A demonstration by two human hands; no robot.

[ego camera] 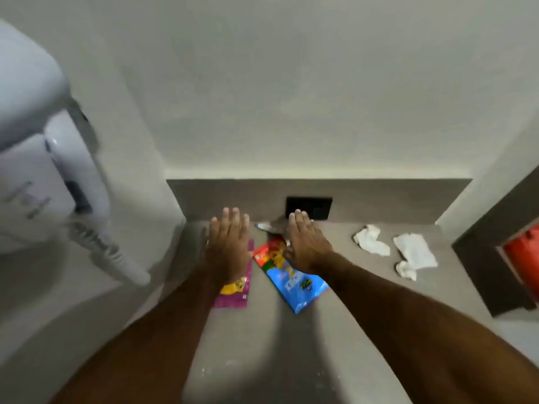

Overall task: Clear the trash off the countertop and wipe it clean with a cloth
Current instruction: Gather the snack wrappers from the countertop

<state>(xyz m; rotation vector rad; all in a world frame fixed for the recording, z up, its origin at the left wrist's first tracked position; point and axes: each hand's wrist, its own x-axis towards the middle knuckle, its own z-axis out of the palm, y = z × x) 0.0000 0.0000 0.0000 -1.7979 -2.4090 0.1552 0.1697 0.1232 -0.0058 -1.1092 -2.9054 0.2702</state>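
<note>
Now both hands reach out flat with fingers spread, holding nothing. Under the left hand [229, 243] lies a purple wrapper [236, 290] on the grey tabletop [291, 345]; the right hand [306, 243] hovers over the far end of a blue and red snack packet [288, 275]. Crumpled white tissues [414, 252] lie to the right, well apart from both hands.

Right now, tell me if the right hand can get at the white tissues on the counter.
Probably yes. The right hand hovers open over the blue packet, and the crumpled tissues lie to its right on bare countertop, nothing between them.
</note>
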